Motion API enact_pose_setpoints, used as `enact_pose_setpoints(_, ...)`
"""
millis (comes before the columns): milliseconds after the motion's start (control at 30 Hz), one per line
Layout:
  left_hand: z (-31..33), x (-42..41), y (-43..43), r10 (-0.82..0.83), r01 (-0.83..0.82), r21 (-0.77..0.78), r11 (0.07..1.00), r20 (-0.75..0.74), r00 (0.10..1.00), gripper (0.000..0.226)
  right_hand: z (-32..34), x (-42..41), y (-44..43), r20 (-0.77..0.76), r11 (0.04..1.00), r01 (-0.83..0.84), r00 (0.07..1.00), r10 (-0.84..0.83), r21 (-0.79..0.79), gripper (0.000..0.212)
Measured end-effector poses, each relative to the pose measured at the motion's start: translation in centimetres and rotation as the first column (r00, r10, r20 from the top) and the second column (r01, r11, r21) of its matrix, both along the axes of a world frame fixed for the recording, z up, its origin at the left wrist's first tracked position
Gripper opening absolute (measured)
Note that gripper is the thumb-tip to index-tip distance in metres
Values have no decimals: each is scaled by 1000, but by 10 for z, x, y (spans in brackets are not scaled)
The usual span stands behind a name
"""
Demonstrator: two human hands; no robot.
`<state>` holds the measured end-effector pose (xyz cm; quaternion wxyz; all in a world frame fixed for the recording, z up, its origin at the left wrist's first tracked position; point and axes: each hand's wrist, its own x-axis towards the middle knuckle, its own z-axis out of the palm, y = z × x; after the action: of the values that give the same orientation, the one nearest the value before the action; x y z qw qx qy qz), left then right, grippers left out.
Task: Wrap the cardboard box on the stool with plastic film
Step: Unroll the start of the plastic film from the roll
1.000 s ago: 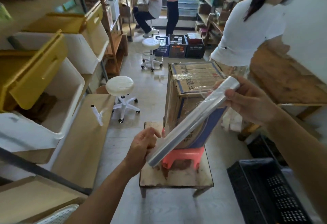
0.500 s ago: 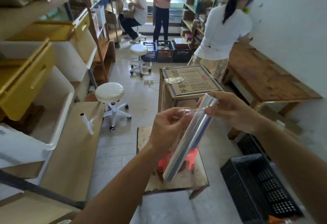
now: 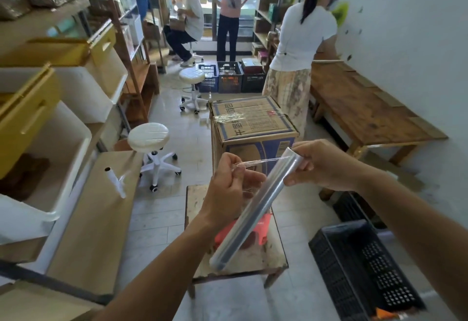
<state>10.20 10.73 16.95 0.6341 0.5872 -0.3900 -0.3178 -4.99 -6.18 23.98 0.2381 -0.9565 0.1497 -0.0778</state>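
A brown cardboard box (image 3: 250, 123) with blue print stands on a small red plastic stool (image 3: 260, 227), which sits on a low worn wooden platform (image 3: 195, 199). A band of film crosses the box top. In front of the box, my right hand (image 3: 321, 166) grips the upper end of a roll of clear plastic film (image 3: 255, 209) that slants down to the left. My left hand (image 3: 228, 189) pinches a loose strand of film (image 3: 263, 161) drawn off the roll's top end.
A black crate (image 3: 359, 265) lies on the floor at the right. A person in white stands beyond the box by a wooden bench (image 3: 364, 110). White wheeled stools (image 3: 149, 135) stand left of the box. Shelves with yellow-lidded bins (image 3: 25, 115) line the left.
My left hand left the roll's lower end, rose to its top and now pinches a strand of film pulled out leftward. The view lifted away from the box.
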Motion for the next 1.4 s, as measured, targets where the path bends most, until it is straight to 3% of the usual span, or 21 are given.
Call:
enact_pose_setpoints(100, -1, -1, -2, 63, -64, 2, 998, 158, 985, 14, 4, -6, -2, -10, 999, -14, 1000, 14, 30, 21)
enact_pose_setpoints(233, 0, -8, -5, 93, -102, 37, 994, 205, 974, 16, 10, -7, -2, -89, 993, -47, 995, 37, -109, 47)
enact_pose_setpoints(367, 3, -1, -6, -142, 132, 107, 985, 88, 986, 20, 14, -9, -4, -40, 990, -72, 997, 68, -121, 40)
enact_pose_setpoints(433, 6, 9, -7, -270, 233, 165, 958, 266, 925, 30, 16, -13, -4, 20, 990, -134, 991, 135, -49, 31)
enact_pose_setpoints(500, 7, 13, -8, -345, 299, 178, 938, 357, 868, 25, 23, -17, -5, 73, 986, -166, 984, 165, 19, 26)
enact_pose_setpoints(667, -1, 4, -8, -470, 459, 107, 882, 112, 876, 18, 41, -27, -19, 83, 968, -171, 984, 158, 184, 32)
enact_pose_setpoints(700, -3, 0, -10, -468, 454, 126, 882, 123, 875, 18, 40, -29, -22, 57, 971, -152, 988, 144, 186, 40)
enact_pose_setpoints(767, -7, -6, -16, -414, 361, 213, 908, 315, 854, 15, 37, -31, -32, -1, 980, -106, 994, 108, 167, 55)
enact_pose_setpoints(867, -12, -11, -24, -290, 208, 209, 956, 542, 789, 16, 35, -34, -45, -48, 981, -87, 994, 96, 171, 59)
enact_pose_setpoints(1033, -20, -12, -28, -297, 249, 162, 955, 485, 823, 20, 34, -36, -60, -27, 973, -145, 988, 152, 181, 35)
enact_pose_setpoints(1133, -25, -10, -31, -323, 310, 95, 946, 372, 870, 11, 32, -37, -66, 58, 950, -171, 985, 162, 262, 36)
enact_pose_setpoints(1267, -36, -11, -36, -157, 143, 64, 988, 396, 905, 17, 17, -26, -54, 354, 877, -119, 933, -62, 466, 37)
enact_pose_setpoints(1400, -46, -30, -37, -37, 39, 2, 999, 296, 954, 19, -16, -4, -27, 401, 738, -88, 879, -258, 669, 40)
